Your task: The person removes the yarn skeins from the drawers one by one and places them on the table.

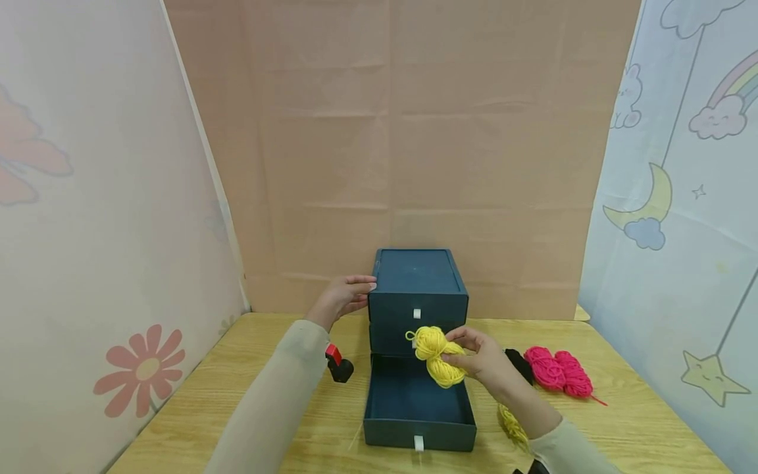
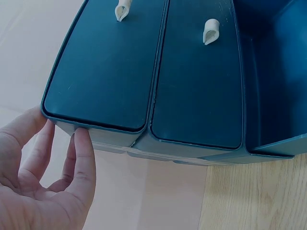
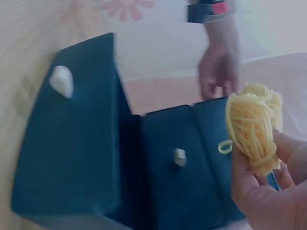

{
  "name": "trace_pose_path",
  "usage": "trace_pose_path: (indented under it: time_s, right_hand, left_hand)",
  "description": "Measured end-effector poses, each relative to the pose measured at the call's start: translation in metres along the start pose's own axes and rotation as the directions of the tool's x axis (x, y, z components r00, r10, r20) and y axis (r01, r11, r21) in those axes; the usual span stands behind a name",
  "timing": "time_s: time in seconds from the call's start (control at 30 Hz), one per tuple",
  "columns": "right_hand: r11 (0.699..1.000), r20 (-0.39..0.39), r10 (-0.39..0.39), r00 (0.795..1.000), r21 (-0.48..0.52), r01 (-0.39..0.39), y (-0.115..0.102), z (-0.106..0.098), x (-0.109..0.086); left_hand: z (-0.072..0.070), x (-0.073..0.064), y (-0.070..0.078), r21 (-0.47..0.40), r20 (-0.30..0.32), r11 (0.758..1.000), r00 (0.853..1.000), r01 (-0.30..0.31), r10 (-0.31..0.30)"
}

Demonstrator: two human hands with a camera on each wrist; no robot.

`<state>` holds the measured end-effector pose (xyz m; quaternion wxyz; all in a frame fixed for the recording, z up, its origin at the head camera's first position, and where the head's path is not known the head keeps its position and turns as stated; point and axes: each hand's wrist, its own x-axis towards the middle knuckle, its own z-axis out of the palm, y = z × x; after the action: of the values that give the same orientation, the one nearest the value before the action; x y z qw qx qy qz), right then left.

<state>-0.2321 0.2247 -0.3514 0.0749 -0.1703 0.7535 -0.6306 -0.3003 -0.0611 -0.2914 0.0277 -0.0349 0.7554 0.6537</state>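
Note:
A dark blue three-drawer box (image 1: 419,271) stands with its bottom drawer (image 1: 420,431) pulled out and the two upper drawers closed. My left hand (image 1: 345,297) steadies the box's upper left side; in the left wrist view, its fairly straight fingers (image 2: 84,148) touch the side wall near the top corner. My right hand (image 1: 482,359) pinches a yellow yarn skein (image 1: 437,355), bunched at its middle, between thumb and fingers. The skein hangs above the pulled-out drawer, in front of the closed ones. A small yarn loop sticks out from it, plain in the right wrist view.
Right of the box lie a pink yarn skein (image 1: 558,372), a black skein (image 1: 518,364) and another yellow skein (image 1: 512,426), the last two partly hidden by my right arm. White pull tabs (image 1: 418,443) mark the drawer fronts. Brown paper (image 1: 503,197) stands behind the wooden table (image 1: 195,408).

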Motion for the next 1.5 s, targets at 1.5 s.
trace_pose_path:
  time_s: [1.5]
  right_hand:
    - [0.85, -0.283, 0.217, 0.934, -0.416, -0.323, 0.107, -0.136, -0.068]
  left_hand:
    - [-0.001, -0.007, 0.001, -0.046, -0.013, 0.999, 1.0, 0.009, -0.01]
